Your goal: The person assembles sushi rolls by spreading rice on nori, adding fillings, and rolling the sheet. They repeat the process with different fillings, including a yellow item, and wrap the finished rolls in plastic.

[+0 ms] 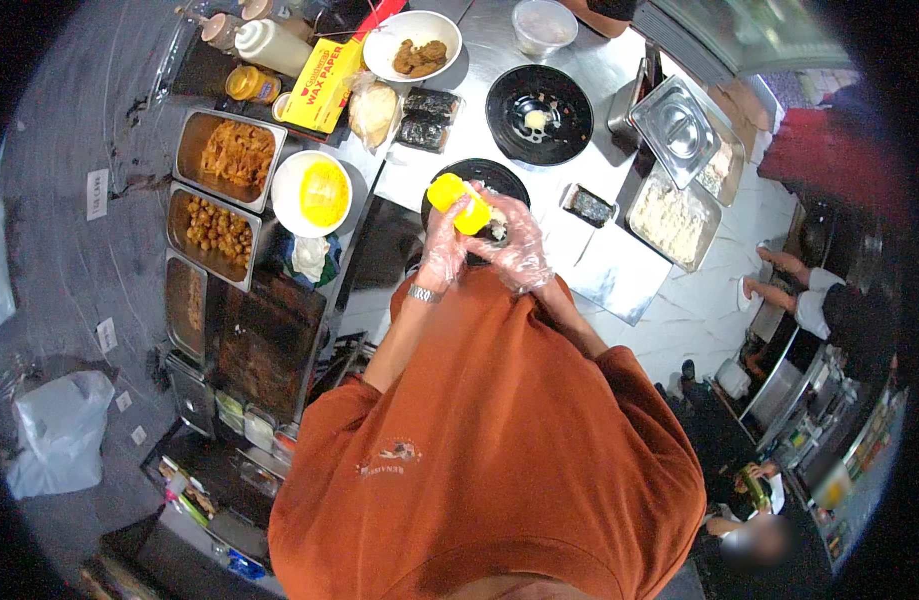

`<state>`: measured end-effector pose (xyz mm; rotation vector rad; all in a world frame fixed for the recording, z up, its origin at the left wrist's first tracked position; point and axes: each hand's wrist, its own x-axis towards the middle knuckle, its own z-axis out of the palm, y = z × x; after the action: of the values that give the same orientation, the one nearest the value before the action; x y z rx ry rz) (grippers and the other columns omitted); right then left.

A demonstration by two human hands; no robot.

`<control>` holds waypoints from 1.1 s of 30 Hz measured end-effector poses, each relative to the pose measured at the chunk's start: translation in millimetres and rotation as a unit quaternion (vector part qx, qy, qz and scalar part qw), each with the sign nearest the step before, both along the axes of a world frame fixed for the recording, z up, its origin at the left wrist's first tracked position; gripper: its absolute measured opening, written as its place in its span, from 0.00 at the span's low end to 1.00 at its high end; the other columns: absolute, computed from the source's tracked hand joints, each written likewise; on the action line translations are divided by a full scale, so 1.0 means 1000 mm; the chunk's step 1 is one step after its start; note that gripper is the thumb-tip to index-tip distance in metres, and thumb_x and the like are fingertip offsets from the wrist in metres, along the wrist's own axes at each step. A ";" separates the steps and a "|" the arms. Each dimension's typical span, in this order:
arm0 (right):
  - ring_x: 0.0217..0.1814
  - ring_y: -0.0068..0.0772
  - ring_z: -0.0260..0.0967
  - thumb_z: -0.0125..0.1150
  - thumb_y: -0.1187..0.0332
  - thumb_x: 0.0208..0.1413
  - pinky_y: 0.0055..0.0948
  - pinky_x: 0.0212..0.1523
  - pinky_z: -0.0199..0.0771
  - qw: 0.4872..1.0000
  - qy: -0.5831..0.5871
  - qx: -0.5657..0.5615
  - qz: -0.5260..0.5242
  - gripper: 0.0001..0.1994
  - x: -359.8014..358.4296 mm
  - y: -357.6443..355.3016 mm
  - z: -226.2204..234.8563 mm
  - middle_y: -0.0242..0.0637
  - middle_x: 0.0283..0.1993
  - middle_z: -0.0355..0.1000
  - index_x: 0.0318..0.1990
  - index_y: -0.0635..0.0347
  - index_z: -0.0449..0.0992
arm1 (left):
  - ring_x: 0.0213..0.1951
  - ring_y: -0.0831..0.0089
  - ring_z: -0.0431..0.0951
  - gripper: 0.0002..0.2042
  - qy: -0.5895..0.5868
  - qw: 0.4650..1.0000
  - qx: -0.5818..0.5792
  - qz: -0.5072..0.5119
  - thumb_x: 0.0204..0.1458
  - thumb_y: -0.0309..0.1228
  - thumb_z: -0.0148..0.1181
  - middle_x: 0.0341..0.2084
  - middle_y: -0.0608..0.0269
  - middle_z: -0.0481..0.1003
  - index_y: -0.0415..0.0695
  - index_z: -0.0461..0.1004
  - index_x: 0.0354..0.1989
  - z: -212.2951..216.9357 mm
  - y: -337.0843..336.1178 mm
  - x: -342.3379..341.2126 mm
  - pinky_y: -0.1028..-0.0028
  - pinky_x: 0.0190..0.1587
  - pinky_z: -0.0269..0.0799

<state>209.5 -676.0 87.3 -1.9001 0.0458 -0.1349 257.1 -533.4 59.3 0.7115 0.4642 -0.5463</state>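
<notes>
The left hand [443, 250] in a clear plastic glove is closed around the left side of a rounded, bright yellow plastic piece [461, 204], while the similarly gloved right hand [519, 247] curves its fingers along the right side, and whether it grips or only steadies cannot be told. The piece lies between both hands near mid-frame, its long axis slanting from upper left to lower right, neither hand clearly nearer, above a round black plate [508, 177]. Right of centre lies a small, dark-wrapped rectangular block [588, 206].
</notes>
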 end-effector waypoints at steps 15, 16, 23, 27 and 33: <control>0.50 0.35 0.78 0.77 0.58 0.47 0.36 0.55 0.76 0.976 0.171 0.114 0.076 0.30 0.006 -0.003 0.010 0.46 0.51 0.79 0.56 0.63 0.77 | 0.55 0.65 0.75 0.26 -0.146 0.982 0.068 -0.097 0.64 0.38 0.61 0.52 0.59 0.74 0.47 0.61 0.68 0.005 0.019 -0.001 0.62 0.60 0.73; 0.50 0.32 0.78 0.77 0.59 0.48 0.34 0.55 0.76 0.974 0.169 0.134 0.070 0.30 0.004 -0.002 0.006 0.44 0.52 0.79 0.56 0.64 0.77 | 0.54 0.64 0.76 0.26 -0.149 0.985 0.051 -0.077 0.64 0.38 0.60 0.51 0.59 0.75 0.49 0.61 0.68 0.006 0.016 0.000 0.61 0.59 0.73; 0.63 0.31 0.70 0.66 0.70 0.60 0.29 0.68 0.66 0.859 0.182 0.465 -0.116 0.23 -0.006 0.025 0.003 0.41 0.61 0.74 0.60 0.74 0.72 | 0.38 0.65 0.77 0.13 -0.028 0.992 -0.095 0.081 0.63 0.32 0.61 0.38 0.62 0.73 0.55 0.65 0.52 -0.004 -0.003 0.021 0.63 0.45 0.79; 0.65 0.35 0.68 0.54 0.67 0.70 0.32 0.70 0.62 0.728 0.119 0.609 -0.291 0.19 -0.021 0.048 -0.017 0.42 0.66 0.69 0.62 0.70 0.71 | 0.36 0.66 0.77 0.15 -0.025 0.994 -0.043 0.094 0.61 0.25 0.62 0.38 0.62 0.73 0.55 0.64 0.49 -0.010 -0.015 0.025 0.62 0.40 0.80; 0.68 0.33 0.62 0.37 0.50 0.75 0.32 0.71 0.56 0.828 0.250 0.407 -0.294 0.27 -0.005 0.065 0.027 0.41 0.66 0.67 0.67 0.61 0.67 | 0.32 0.68 0.76 0.21 0.010 0.990 0.057 0.127 0.56 0.23 0.67 0.35 0.61 0.72 0.55 0.61 0.48 -0.007 -0.027 0.022 0.66 0.33 0.79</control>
<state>204.6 -610.7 114.7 -0.9596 0.9118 -0.0145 279.3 -559.9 52.0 0.7431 0.5996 -0.2895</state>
